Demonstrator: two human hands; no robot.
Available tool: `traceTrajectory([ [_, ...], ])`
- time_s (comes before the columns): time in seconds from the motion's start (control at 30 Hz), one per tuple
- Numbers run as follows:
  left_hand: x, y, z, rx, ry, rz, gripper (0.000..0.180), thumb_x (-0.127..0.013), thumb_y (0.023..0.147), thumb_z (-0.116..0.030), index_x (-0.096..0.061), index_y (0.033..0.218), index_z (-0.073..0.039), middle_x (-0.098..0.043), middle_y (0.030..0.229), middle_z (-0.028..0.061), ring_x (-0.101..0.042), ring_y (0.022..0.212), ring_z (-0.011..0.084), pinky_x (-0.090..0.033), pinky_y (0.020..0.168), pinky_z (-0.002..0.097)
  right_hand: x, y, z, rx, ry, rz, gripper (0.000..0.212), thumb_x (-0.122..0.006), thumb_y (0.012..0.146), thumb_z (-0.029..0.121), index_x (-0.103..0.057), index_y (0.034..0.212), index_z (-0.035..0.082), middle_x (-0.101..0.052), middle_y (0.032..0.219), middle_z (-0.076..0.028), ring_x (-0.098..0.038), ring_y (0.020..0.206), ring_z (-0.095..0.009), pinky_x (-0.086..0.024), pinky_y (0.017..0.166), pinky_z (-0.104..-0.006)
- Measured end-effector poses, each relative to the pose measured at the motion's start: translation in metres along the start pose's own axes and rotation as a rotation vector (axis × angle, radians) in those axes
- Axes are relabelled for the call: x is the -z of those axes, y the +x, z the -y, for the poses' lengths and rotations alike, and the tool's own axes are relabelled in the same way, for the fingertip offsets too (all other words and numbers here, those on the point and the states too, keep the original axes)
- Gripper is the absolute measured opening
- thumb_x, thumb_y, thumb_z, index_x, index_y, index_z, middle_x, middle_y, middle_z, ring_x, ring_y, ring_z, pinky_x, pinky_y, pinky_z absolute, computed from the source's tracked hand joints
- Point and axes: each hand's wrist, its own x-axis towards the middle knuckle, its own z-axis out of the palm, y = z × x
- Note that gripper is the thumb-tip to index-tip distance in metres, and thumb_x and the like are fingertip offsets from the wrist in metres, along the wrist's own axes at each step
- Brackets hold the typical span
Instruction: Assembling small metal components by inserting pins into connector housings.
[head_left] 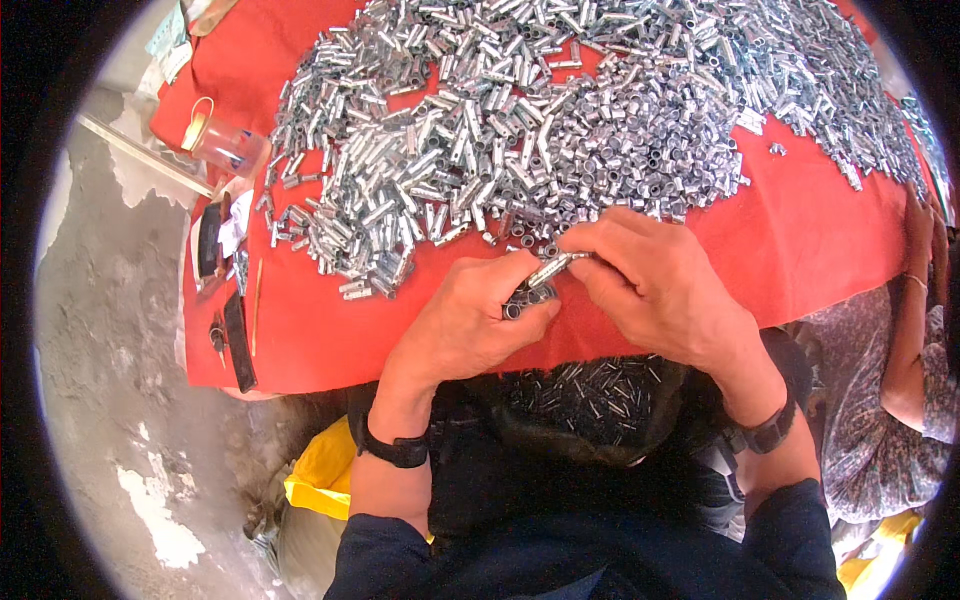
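Red cloth (800,240) covers the table. Tube heap (560,110) spreads over its far half. Plastic cup (228,148) at the heap's left edge. Left hand (470,325) just below the heap, curled shut around a bunch of short tubes (525,298). Right hand (655,285) beside it, touching, pinching one silver tube (555,266) between thumb and fingers; its tip possibly meets the bunch, view unclear.

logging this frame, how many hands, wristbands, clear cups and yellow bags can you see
hands: 3, the left hand, the right hand and another person's hand
wristbands: 2, left and right
clear cups: 1
yellow bags: 1
total: 7
The metal tubes are too many to count.
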Motion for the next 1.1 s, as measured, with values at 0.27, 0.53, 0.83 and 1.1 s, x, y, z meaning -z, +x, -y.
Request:
traceTrajectory([
  [0.27, 0.002, 0.000, -0.012, 0.146, -0.069, -0.092, 0.027, -0.076, 0.082, -0.013, -0.065, 0.104, -0.001, -0.066, 0.075, 0.0087, -0.059, 0.065, 0.0116, -0.047, 0.060, 0.0309, -0.007, -0.001, 0.000, -0.007, -0.037, -0.047, 0.010, -0.065, 0.089, 0.009, -0.061, 0.090, 0.000, -0.061, 0.078, -0.018, -0.061, 0.070, -0.037, -0.048, 0.059, -0.0422],
  [0.53, -0.019, -0.001, -0.003, 0.272, -0.653, -0.370, 0.029, -0.080, 0.085, -0.019, -0.067, 0.103, 0.000, -0.067, 0.085, -0.0030, -0.056, 0.074, 0.0029, -0.047, 0.064, 0.0209, -0.027, -0.006, 0.026, -0.438, 0.392, -0.143, 0.009, -0.064, 0.091, 0.006, -0.064, 0.091, -0.004, -0.066, 0.072, -0.011, -0.059, 0.063, -0.011, -0.045, 0.055, -0.0296],
  [0.83, -0.015, 0.000, -0.001, 0.046, -0.284, -0.360, 0.021, -0.074, 0.089, -0.019, -0.070, 0.099, -0.001, -0.066, 0.080, -0.0026, -0.053, 0.068, 0.0026, -0.043, 0.060, 0.0197, -0.031, -0.008, 0.023, -0.283, 0.218, -0.157, 0.008, -0.066, 0.089, 0.006, -0.065, 0.092, -0.002, -0.066, 0.078, -0.016, -0.066, 0.068, -0.027, -0.049, 0.060, -0.0356],
  [1.1, -0.010, -0.001, -0.005, 0.126, -0.228, -0.291, 0.019, -0.074, 0.088, -0.016, -0.067, 0.098, -0.001, -0.065, 0.075, 0.0018, -0.054, 0.065, 0.0058, -0.044, 0.058, 0.0249, -0.010, -0.007, 0.009, -0.223, 0.069, -0.132, 0.011, -0.062, 0.092, 0.004, -0.067, 0.099, -0.002, -0.065, 0.085, -0.012, -0.061, 0.073, -0.016, -0.047, 0.065, -0.0298],
])
